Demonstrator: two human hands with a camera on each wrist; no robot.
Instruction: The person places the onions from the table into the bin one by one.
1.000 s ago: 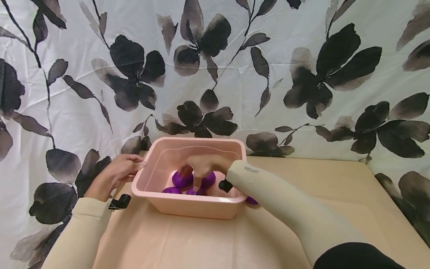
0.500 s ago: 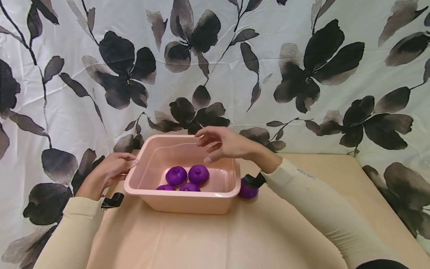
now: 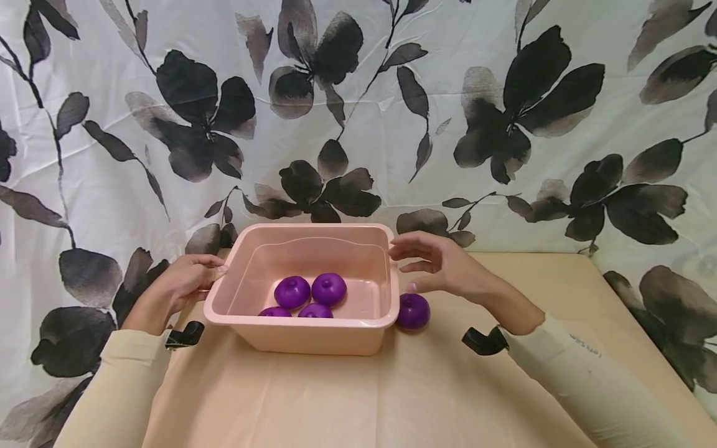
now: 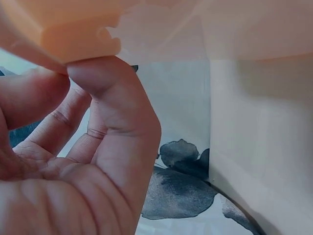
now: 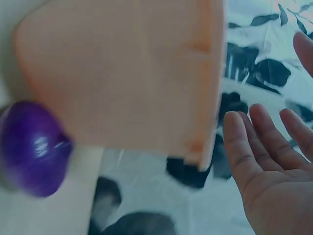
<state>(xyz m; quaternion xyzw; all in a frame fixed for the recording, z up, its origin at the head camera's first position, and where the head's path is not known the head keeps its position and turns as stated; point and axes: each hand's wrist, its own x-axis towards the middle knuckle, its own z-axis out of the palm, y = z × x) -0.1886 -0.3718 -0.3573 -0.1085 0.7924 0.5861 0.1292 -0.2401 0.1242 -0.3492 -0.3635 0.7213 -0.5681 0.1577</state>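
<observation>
A pink plastic tub (image 3: 313, 339) stands on the table, holding several glossy purple onion-shaped things (image 3: 328, 289). My left hand (image 3: 182, 283) pinches the tub's left rim; in the left wrist view its thumb and forefinger (image 4: 105, 73) meet at the rim's edge. Beside the tub's right end, my right hand (image 3: 442, 264) is open, palm toward the rim, fingertips right by the edge. One more purple onion-shaped thing (image 3: 414, 311) lies on the table below that hand, against the tub's right side. The right wrist view shows its pointed tip facing the tub wall (image 5: 122, 78).
The table (image 3: 448, 386) has a light tan covering. Behind it hangs a white cloth (image 3: 392, 143) with dark flowers, close to the tub's back rim. The table's right edge (image 3: 644, 323) slants at the right.
My right hand has come up out of the tub with nothing in it and moved right, past the right rim. My left hand has stayed at the left rim.
</observation>
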